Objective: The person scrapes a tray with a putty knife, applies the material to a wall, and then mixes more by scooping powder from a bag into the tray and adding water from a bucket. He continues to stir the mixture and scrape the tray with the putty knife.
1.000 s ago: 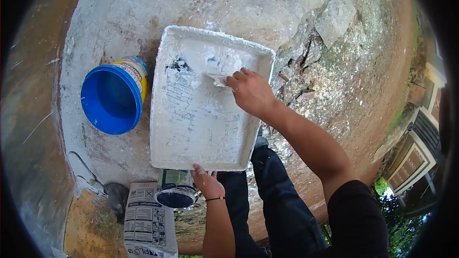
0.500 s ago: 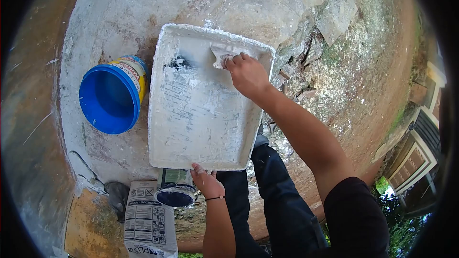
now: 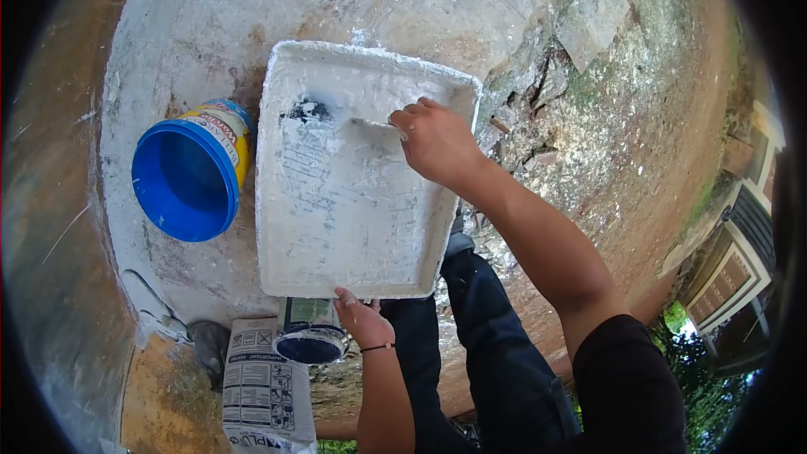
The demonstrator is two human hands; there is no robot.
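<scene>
Holding tray (image 3: 263, 168) and scraper (image 3: 371, 124), with tipping as the chief hazard

Grasping the scraper in the right hand (image 3: 439, 141), fingers curled around it, with only a pale edge poking out above the tray's floor, toward the far half. Gripping the tray's near rim with the left hand (image 3: 363, 324), thumb on top; cannot tell how firmly, or how far underneath with the fingers. Could tilt or skid the tray by bearing down hard at the far end while holding a single rim. Might rock it too, if leaning on the can (image 3: 307, 313) beside the near edge; cannot tell whether touching. Could lose hold of the scraper through slick fingers, judging by white flecks on the skin. Might swing the tray sideways into the bucket (image 3: 225, 128), just beside its left wall, and topple it.

Finding in the tray just a thin white coat (image 3: 336, 244), streaked with grey, plus a black patch (image 3: 308, 109) near the far left corner. Seeing blue walls and a shadowed bottom in the bucket, mouth upward; cannot tell whether holding liquid. Showing dark inside a whitened rim at the can; cannot tell whether lidded or open.
</scene>
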